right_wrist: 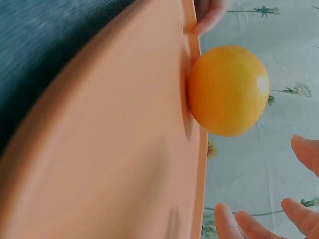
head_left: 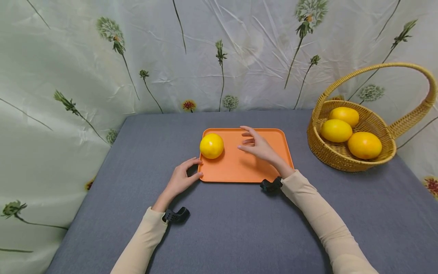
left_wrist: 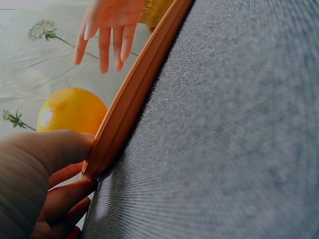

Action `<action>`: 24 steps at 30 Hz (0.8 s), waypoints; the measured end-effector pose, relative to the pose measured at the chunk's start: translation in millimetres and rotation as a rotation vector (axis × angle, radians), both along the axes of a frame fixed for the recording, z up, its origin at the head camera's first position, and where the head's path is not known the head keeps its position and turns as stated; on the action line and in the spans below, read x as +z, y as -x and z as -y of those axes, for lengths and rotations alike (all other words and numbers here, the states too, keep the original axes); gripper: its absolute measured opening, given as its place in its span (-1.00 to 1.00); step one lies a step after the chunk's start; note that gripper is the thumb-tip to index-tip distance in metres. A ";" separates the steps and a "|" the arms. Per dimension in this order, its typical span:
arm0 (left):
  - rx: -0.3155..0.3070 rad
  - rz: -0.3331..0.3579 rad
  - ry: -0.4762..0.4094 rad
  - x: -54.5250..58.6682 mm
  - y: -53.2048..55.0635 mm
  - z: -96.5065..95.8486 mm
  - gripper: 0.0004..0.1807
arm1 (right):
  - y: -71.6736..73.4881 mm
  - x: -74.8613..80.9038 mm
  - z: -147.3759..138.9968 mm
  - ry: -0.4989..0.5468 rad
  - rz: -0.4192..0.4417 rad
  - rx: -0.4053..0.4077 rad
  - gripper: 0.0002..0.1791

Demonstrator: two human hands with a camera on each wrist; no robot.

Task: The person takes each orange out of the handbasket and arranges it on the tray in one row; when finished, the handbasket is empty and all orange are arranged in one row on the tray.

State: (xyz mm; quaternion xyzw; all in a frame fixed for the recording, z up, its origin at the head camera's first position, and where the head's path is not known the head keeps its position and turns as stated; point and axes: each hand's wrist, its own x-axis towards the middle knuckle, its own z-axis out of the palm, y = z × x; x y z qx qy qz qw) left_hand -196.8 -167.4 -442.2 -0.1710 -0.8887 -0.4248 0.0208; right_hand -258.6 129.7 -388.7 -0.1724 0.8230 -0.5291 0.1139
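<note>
An orange rectangular tray lies on the grey tabletop, with a round, glossy yellow-orange fruit on its left part. At the tray's left edge, near the front corner, my left hand grips the rim between thumb and fingers. My right hand hovers over the tray's right half, its fingers spread and loosely bent, holding nothing. A gap separates it from the fruit, which stands out beside it in the right wrist view.
A woven basket with a tall arched handle stands at the back right, holding three yellow-orange fruits. Behind the tabletop hangs a pale curtain printed with dandelions. Each wrist carries a black strap-on device.
</note>
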 end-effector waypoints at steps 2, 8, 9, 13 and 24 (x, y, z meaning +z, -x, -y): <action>0.003 0.000 0.000 0.1 -0.3 0.3 -0.55 | -1.6 1.9 -5.3 0.004 -0.004 -0.004 -0.23; 0.006 -0.008 0.004 -0.2 -0.7 1.6 -0.56 | -7.3 11.1 -22.2 0.039 -0.023 -0.031 -0.29; 0.006 -0.008 0.004 0.1 -0.9 1.6 -0.56 | -8.2 13.1 -25.1 0.046 -0.024 -0.037 -0.30; 0.007 -0.012 0.005 0.2 -1.2 2.2 -0.56 | -11.2 20.1 -37.7 0.036 -0.052 -0.064 -0.33; -0.001 -0.008 0.012 -2.1 1.6 1.7 -0.56 | -24.1 36.4 -79.8 0.001 -0.147 -0.162 -0.35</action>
